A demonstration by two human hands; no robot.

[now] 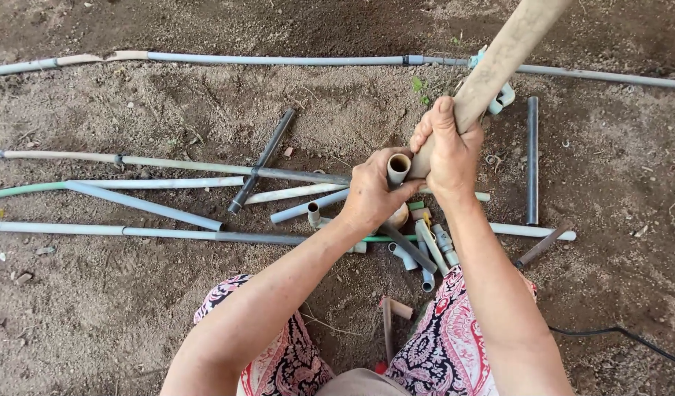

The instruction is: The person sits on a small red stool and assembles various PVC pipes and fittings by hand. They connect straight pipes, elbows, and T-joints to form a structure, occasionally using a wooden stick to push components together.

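Left hand (372,194) grips the short fitting (398,168); right hand (449,150) clamps the long pipe (499,62) (slanting toward one o'clock), joining them; next needs a straight push.

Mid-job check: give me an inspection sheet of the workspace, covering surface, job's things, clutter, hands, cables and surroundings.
Surface: bare dirt ground, dry and loose, with small stones and bits of debris.
Job's things: short tan pipe fitting, open end up, in the left hand; long tan pipe slanting to the top edge, its lower end at the fitting.
Clutter: long grey pipes lying across the ground; dark pipe lying upright in the frame; small elbows and offcuts near the knees.
Hands: left hand closed around the fitting; right hand gripping the long pipe.
Cables: one black cable at lower right.
Surroundings: patterned red and white clothing over the knees; a small green sprout.
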